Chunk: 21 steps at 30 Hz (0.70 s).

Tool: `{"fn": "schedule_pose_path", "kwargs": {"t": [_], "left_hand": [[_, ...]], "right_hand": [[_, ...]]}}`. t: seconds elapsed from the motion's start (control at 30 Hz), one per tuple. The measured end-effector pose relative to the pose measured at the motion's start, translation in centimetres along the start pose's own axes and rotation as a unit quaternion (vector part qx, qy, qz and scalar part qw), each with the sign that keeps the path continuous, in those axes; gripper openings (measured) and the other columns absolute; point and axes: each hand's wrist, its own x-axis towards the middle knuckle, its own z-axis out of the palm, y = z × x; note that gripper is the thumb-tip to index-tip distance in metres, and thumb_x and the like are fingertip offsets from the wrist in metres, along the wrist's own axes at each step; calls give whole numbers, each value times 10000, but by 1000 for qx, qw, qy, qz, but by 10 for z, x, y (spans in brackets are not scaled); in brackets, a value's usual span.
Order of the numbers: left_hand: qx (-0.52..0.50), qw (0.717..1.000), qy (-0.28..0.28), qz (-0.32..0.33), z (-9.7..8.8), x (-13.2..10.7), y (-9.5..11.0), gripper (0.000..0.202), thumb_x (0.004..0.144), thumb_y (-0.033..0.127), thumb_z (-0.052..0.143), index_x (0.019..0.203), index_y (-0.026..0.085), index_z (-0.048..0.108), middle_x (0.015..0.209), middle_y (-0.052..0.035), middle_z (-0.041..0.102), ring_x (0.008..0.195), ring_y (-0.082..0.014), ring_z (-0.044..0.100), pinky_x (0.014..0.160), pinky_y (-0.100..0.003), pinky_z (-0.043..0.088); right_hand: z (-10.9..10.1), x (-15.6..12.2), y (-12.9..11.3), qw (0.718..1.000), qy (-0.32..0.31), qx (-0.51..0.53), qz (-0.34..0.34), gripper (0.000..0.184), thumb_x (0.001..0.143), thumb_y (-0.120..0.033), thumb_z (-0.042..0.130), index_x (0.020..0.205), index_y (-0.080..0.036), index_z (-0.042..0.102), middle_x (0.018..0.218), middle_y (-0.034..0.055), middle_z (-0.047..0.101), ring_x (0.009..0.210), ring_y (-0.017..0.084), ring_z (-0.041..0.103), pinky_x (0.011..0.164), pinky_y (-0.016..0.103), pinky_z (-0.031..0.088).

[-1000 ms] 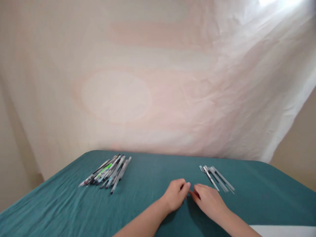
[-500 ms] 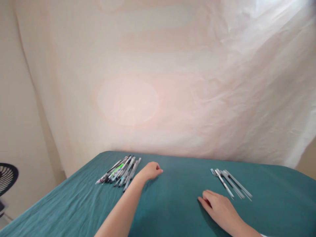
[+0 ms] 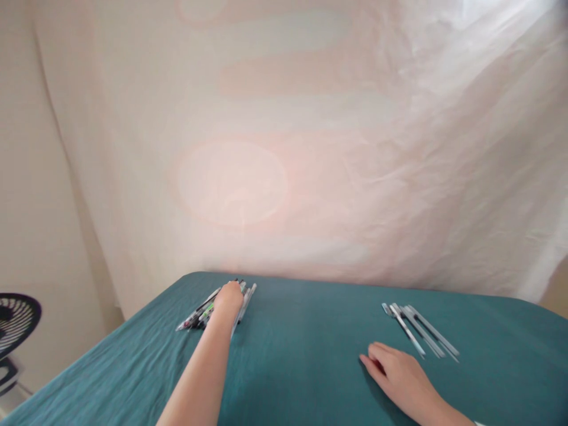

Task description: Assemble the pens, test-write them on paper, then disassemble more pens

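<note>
A pile of several pens (image 3: 198,314) lies on the far left of a table under a teal cloth (image 3: 302,349). My left hand (image 3: 228,299) reaches over this pile and rests on it; its fingers are hidden behind the back of the hand. A smaller row of pens (image 3: 420,330) lies at the right. My right hand (image 3: 397,376) lies flat on the cloth, fingers stretched out, just left of and nearer than that row, holding nothing.
A crumpled white sheet (image 3: 284,142) hangs as a backdrop right behind the table's far edge. A dark round fan (image 3: 15,319) stands off the table at the left.
My left hand left my right hand at the table's middle and travelled left to the big pen pile, now resting on it. The right hand has stayed flat near the small row.
</note>
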Motion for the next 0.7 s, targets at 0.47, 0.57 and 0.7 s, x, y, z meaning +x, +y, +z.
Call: {"fn": "schedule_pose_path", "kwargs": {"t": [0.47, 0.57, 0.7], "left_hand": [[-9, 998, -26, -58, 0, -8, 9, 266, 728, 143, 454, 932, 119, 622, 956, -187, 639, 909, -274, 598, 702, -362, 468], [-11, 998, -31, -60, 4, -7, 10, 260, 713, 131, 463, 916, 124, 624, 965, -179, 638, 909, -277, 596, 695, -368, 467], [-13, 997, -40, -60, 7, -5, 9, 247, 663, 138, 516, 883, 122, 628, 972, -184, 633, 903, -293, 594, 684, -388, 463]], "right_hand": [[-1, -1, 0, 1000, -1, 4, 4, 286, 856, -332, 371, 608, -202, 428, 605, -31, 521, 525, 107, 504, 522, 227, 261], [-1, -1, 0, 1000, -4, 7, 4, 286, 858, -329, 368, 609, -202, 427, 609, -30, 522, 531, 107, 505, 523, 225, 262], [-2, -1, 0, 1000, -11, 8, 5, 290, 863, -334, 356, 615, -201, 423, 611, -30, 518, 535, 107, 501, 529, 225, 267]]}}
